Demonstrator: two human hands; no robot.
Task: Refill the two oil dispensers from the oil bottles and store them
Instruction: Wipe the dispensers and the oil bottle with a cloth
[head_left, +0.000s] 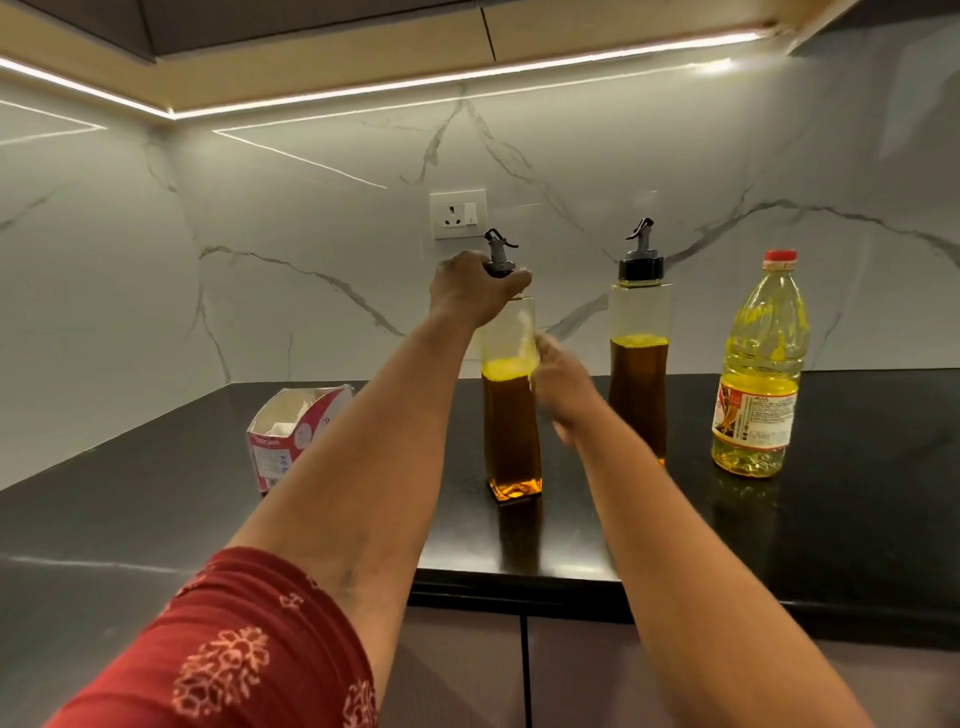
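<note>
Two tall clear oil dispensers with grey spouts stand on the black counter (857, 519). The left dispenser (511, 426) is a bit over half full of dark amber oil. My left hand (475, 286) grips its cap from above, fingers curled around the top. My right hand (563, 387) is blurred beside the dispenser's body at oil level; whether it touches or holds the glass is unclear. The right dispenser (640, 374) stands apart with its black cap on, about two thirds full. A plastic oil bottle (758, 374) with a red cap and yellow oil stands at the far right.
An opened pink and white carton (291, 431) lies on the counter left of the dispensers. A wall socket (458, 214) sits on the marble backsplash behind them. Cabinet doors (467, 670) run below the counter's front edge.
</note>
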